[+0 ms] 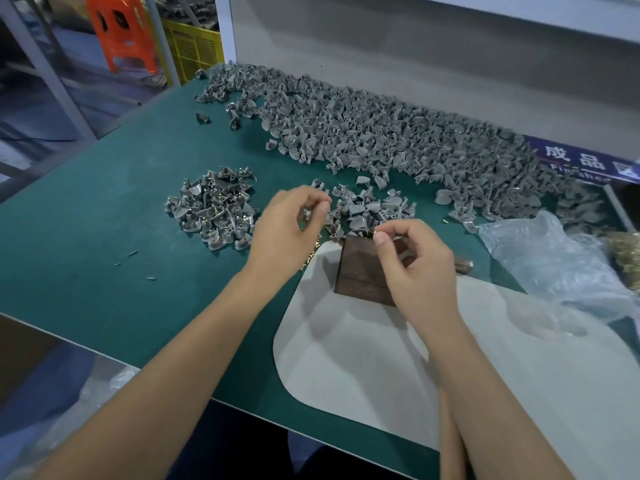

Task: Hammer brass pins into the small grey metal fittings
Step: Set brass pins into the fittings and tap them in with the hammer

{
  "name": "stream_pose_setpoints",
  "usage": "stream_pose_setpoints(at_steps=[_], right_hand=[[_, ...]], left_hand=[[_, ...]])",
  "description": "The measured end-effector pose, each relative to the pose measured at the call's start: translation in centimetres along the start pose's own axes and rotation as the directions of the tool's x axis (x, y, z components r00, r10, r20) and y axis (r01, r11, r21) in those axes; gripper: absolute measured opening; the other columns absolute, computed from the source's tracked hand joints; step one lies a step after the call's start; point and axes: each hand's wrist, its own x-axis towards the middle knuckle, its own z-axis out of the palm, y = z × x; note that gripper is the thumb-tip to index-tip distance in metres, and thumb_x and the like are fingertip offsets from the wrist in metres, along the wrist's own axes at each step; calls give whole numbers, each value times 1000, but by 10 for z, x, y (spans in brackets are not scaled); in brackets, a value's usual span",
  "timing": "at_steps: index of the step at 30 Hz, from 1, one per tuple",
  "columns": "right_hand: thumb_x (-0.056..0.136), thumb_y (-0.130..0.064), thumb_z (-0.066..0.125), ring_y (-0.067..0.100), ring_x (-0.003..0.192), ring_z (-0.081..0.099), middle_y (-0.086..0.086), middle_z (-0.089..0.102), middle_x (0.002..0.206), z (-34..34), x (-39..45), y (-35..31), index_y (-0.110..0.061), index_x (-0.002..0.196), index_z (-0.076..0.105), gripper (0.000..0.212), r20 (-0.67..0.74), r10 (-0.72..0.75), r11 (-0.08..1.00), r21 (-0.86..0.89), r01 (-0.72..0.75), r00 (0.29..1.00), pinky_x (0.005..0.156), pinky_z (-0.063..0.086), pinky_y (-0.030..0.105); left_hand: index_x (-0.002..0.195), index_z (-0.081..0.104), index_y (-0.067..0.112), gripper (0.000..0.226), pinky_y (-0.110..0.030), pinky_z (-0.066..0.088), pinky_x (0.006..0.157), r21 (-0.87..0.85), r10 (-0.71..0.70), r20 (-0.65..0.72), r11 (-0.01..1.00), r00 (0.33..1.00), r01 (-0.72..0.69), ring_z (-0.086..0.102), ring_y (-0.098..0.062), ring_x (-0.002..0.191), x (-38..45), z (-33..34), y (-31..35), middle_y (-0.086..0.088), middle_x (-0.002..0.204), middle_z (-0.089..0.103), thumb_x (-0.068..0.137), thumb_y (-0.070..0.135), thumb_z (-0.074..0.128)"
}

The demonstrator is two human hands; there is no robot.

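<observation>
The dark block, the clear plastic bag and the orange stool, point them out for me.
dark block (360,271), head view, its near front face.
clear plastic bag (540,258), head view, its crumpled middle.
orange stool (119,26), head view, its upper side panel.

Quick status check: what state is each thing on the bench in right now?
left hand: pinching a small fitting
right hand: pinching a small part over the block
dark block: upright on the pale mat
left pile of fittings: brass visible
big grey heap: loose
plastic bag: crumpled
</observation>
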Motion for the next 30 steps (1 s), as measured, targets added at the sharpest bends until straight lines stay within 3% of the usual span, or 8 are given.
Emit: stream_pose_setpoints(at_steps=[4,7,11,13,17,22,27,30], right_hand=[[98,-14,69,13,87,63,-11,67,95,0,-1,-1,-23,97,69,10,23,-4,1000,-16,5,1000,73,50,26],[98,-13,69,12,89,63,-10,68,94,0,0,-1,-21,97,70,9,24,-4,1000,-21,4,1000,76,51,30],[97,-12,69,14,88,63,-9,68,94,1,0,0,-22,96,70,10,25,5,1000,-15,-4,1000,76,52,34],[98,-14,68,14,87,64,-11,67,94,1,0,1,-23,96,70,10,19,8,1000,0,-8,1000,75,52,36],[99,-26,65,14,89,66,-16,67,95,0,-1,4,-33,95,68,8,-7,30,999,-22,-30,1000,73,54,44],[100,-26,65,14,87,65,-16,66,94,2,-2,2,-30,95,68,7,-15,5,1000,-8,-5,1000,73,53,41],[101,-21,66,14,85,63,-14,65,92,1,-2,0,-24,96,69,6,-8,-25,999,20,25,1000,72,48,25],[101,-23,65,13,81,63,-16,66,91,1,-3,-2,-27,97,67,6,-13,-30,998,46,30,999,71,46,20]], left_hand=[[115,71,32,26,-35,38,87,360,-68,92,932,993,30,54,-17,105,7,3,-10,15,99,68,91,42,68],[124,70,32,32,-36,33,87,386,-65,124,922,990,13,53,-21,110,7,13,-11,12,103,69,93,40,67],[109,77,31,15,-36,35,83,377,-16,124,926,992,-32,53,-23,105,11,16,-8,8,101,70,96,30,68],[110,76,26,15,-36,43,86,287,18,84,957,996,-42,54,-19,102,7,15,-8,6,104,70,99,25,67],[124,70,21,23,-8,43,83,-110,-101,-64,989,993,94,58,4,96,-6,10,-2,6,109,67,102,20,63],[111,69,42,20,-33,56,90,-335,-69,-120,942,990,25,69,-16,105,-21,6,15,12,109,72,104,25,61],[114,66,35,13,-36,58,89,-417,-59,-3,908,998,53,72,-18,98,-28,12,26,11,104,71,103,30,61],[108,64,38,9,-24,52,86,-374,-9,24,927,1000,17,69,-12,97,-30,13,28,19,101,69,103,33,60]])
